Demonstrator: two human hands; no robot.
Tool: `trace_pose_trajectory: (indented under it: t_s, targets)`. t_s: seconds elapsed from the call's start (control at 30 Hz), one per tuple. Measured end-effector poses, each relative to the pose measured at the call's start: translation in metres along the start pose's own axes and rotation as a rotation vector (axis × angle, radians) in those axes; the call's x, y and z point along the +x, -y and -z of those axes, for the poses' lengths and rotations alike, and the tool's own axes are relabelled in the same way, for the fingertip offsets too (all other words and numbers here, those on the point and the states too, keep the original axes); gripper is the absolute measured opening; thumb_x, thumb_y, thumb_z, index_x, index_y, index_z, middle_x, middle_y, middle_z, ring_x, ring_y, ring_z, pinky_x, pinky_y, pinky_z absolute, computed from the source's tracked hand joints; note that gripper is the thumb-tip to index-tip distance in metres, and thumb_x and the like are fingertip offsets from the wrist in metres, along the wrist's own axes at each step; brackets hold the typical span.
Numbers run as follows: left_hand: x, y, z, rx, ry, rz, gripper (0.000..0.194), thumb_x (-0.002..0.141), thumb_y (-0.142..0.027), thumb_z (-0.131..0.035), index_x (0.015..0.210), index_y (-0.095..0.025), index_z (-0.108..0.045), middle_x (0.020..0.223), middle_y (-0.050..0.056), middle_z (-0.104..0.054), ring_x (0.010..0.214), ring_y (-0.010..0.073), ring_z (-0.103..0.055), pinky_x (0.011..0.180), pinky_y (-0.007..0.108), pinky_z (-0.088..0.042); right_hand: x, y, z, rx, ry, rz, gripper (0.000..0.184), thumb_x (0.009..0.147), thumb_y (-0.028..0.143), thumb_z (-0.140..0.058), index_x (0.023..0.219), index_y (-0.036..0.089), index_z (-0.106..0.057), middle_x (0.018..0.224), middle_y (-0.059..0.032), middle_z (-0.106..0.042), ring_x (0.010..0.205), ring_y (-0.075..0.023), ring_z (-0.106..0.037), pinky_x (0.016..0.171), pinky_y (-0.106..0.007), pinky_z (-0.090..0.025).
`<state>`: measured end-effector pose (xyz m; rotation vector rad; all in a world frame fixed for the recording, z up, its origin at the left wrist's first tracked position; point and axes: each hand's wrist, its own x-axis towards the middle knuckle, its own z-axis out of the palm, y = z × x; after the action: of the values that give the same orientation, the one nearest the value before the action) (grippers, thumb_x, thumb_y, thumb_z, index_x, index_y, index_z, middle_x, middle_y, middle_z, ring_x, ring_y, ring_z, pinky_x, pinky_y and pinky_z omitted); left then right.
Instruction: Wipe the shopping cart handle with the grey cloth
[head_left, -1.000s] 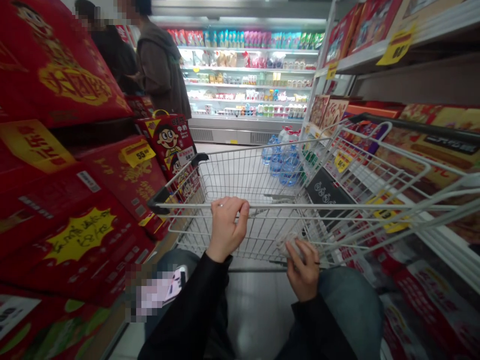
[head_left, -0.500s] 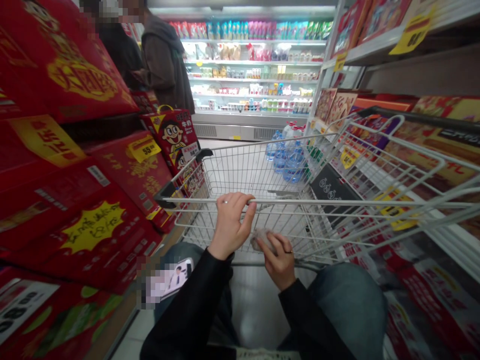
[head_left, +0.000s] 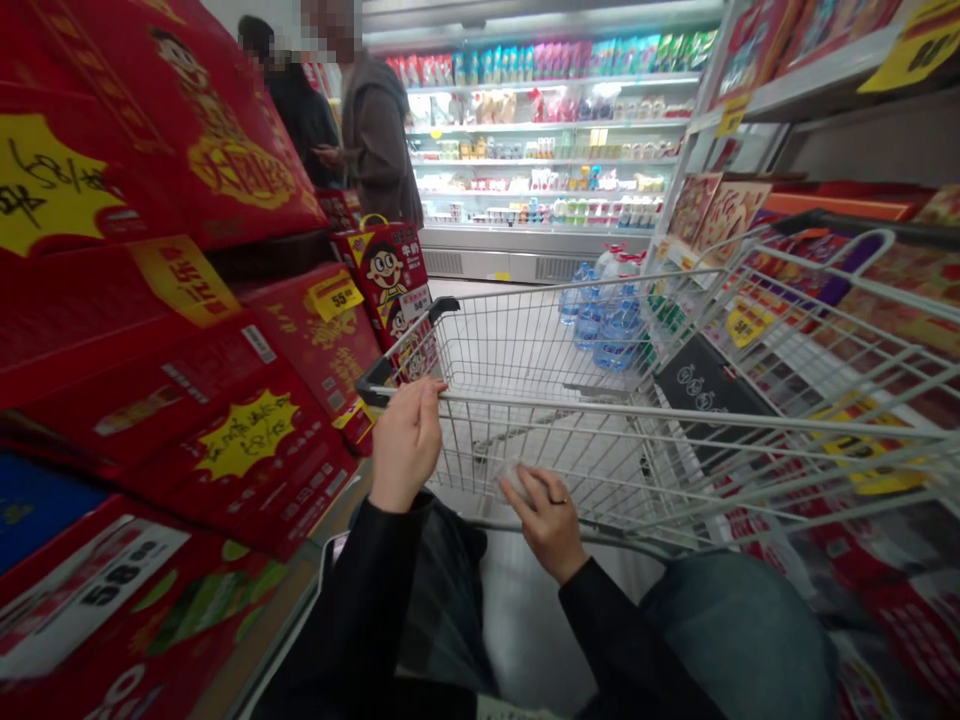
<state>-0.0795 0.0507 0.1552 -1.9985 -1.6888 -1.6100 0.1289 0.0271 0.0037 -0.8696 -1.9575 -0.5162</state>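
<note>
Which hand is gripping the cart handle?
The left hand, curled over the shopping cart's handle; the right hand, wearing a ring, sits lower, off the handle, holding a small pale item.

Shopping cart (head_left: 600, 403) between stacked gift boxes (head_left: 285, 440) to the left and shelving (head_left: 810, 90) to the right, refrigerated case (head_left: 480, 262) ahead

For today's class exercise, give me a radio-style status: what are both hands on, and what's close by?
Left hand gripping cart handle. Right hand holding small pale item below handle. Red gift boxes close on left.
</note>
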Motion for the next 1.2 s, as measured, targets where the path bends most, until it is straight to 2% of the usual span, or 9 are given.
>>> trace_pose_trajectory:
  t_s: [0.1, 0.23, 0.47, 0.63, 0.73, 0.87, 1.0, 1.1, 1.2]
  targets:
    - [0.004, 0.009, 0.011, 0.029, 0.078, 0.019, 0.043, 0.107, -0.042, -0.038, 0.108, -0.02, -0.075, 0.115, 0.006, -0.078, 0.115, 0.022, -0.07, 0.112, 0.04, -0.049, 0.023, 0.007, -0.006, 0.024, -0.035, 0.016, 0.047, 0.091, 0.003, -0.055, 0.132, 0.022, -0.069, 0.129, -0.0102, -0.067, 0.122, -0.025, -0.053, 0.099, -0.04, -0.05]
    - [0.005, 0.004, 0.021, 0.045, 0.158, 0.021, 0.044, 0.107, -0.044, -0.037, 0.112, -0.023, -0.076, 0.117, 0.003, -0.078, 0.116, 0.0208, -0.071, 0.114, 0.038, -0.048, 0.065, 0.018, -0.016, 0.001, -0.081, 0.038, 0.046, 0.094, 0.009, -0.057, 0.136, 0.025, -0.065, 0.135, -0.0074, -0.065, 0.124, -0.0246, -0.051, 0.102, -0.039, -0.048]
    - [0.005, 0.011, 0.024, 0.02, 0.201, -0.011, 0.044, 0.107, -0.044, -0.037, 0.114, -0.026, -0.076, 0.125, 0.002, -0.076, 0.125, 0.021, -0.067, 0.12, 0.04, -0.044, 0.048, 0.045, -0.05, -0.021, 0.022, 0.095, 0.035, 0.101, 0.02, -0.054, 0.133, 0.026, -0.065, 0.133, -0.0077, -0.067, 0.121, -0.0231, -0.054, 0.095, -0.038, -0.05]
    - [0.004, 0.009, 0.025, 0.033, 0.225, -0.008, 0.045, 0.107, -0.044, -0.035, 0.117, -0.025, -0.075, 0.129, 0.002, -0.074, 0.129, 0.0218, -0.065, 0.121, 0.041, -0.043, 0.087, 0.059, -0.076, 0.055, 0.049, 0.113, 0.035, 0.1, 0.022, -0.056, 0.134, 0.023, -0.065, 0.137, -0.011, -0.065, 0.126, -0.0258, -0.054, 0.1, -0.041, -0.052]
    - [0.004, 0.009, 0.026, 0.029, 0.228, -0.006, 0.045, 0.108, -0.044, -0.035, 0.116, -0.025, -0.075, 0.13, 0.002, -0.074, 0.129, 0.0215, -0.065, 0.121, 0.041, -0.043, 0.104, 0.071, -0.1, 0.081, 0.111, 0.103, 0.032, 0.1, 0.02, -0.054, 0.13, 0.017, -0.067, 0.125, -0.0125, -0.069, 0.115, -0.0221, -0.059, 0.096, -0.034, -0.054]
    - [0.005, 0.012, 0.025, 0.002, 0.219, 0.005, 0.044, 0.107, -0.044, -0.036, 0.114, -0.025, -0.075, 0.128, 0.002, -0.074, 0.128, 0.0212, -0.065, 0.12, 0.04, -0.043, 0.078, 0.076, -0.115, 0.076, 0.161, 0.18, 0.027, 0.102, 0.019, -0.048, 0.116, 0.016, -0.071, 0.116, -0.0086, -0.07, 0.108, -0.0188, -0.061, 0.092, -0.032, -0.055]
    - [0.005, 0.013, 0.023, -0.015, 0.191, 0.008, 0.043, 0.107, -0.044, -0.038, 0.112, -0.024, -0.076, 0.123, 0.003, -0.076, 0.122, 0.021, -0.068, 0.117, 0.038, -0.046, 0.026, 0.054, -0.096, 0.053, 0.164, 0.256, 0.024, 0.103, 0.021, -0.049, 0.116, 0.016, -0.07, 0.12, -0.009, -0.069, 0.11, -0.0184, -0.06, 0.089, -0.033, -0.055]
    - [0.003, 0.01, 0.02, 0.0, 0.173, -0.007, 0.045, 0.107, -0.044, -0.036, 0.112, -0.022, -0.075, 0.121, 0.004, -0.077, 0.121, 0.0207, -0.068, 0.117, 0.038, -0.045, 0.005, 0.028, -0.062, 0.02, 0.143, 0.245, 0.025, 0.099, 0.018, -0.057, 0.12, 0.019, -0.07, 0.121, -0.0088, -0.071, 0.111, -0.0219, -0.058, 0.089, -0.036, -0.054]
    - [0.002, 0.011, 0.018, 0.031, 0.17, -0.011, 0.044, 0.107, -0.043, -0.037, 0.114, -0.021, -0.074, 0.123, 0.005, -0.076, 0.122, 0.0204, -0.067, 0.118, 0.038, -0.044, -0.002, 0.004, -0.022, -0.033, 0.123, 0.136, 0.04, 0.096, 0.012, -0.056, 0.134, 0.02, -0.065, 0.133, -0.0123, -0.066, 0.12, -0.0268, -0.053, 0.097, -0.042, -0.051]
